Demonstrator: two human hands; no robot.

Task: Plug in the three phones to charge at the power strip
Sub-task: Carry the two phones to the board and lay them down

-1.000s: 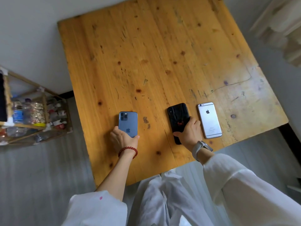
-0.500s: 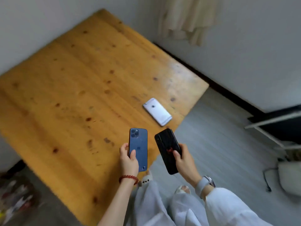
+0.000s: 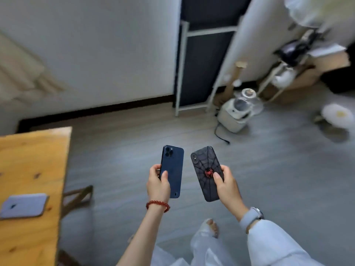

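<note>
third phone [image 3: 24, 205] on table [image 3: 32, 154] | table left of held phones [image 3: 172, 170]

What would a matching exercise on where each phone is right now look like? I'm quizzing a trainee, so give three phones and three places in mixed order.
Things:
1. blue phone
2. spider phone
3. silver phone

Places:
A. lying on the table
B. held in the left hand
C. held in the right hand

Pairs: 1-B, 2-C, 3-A
</note>
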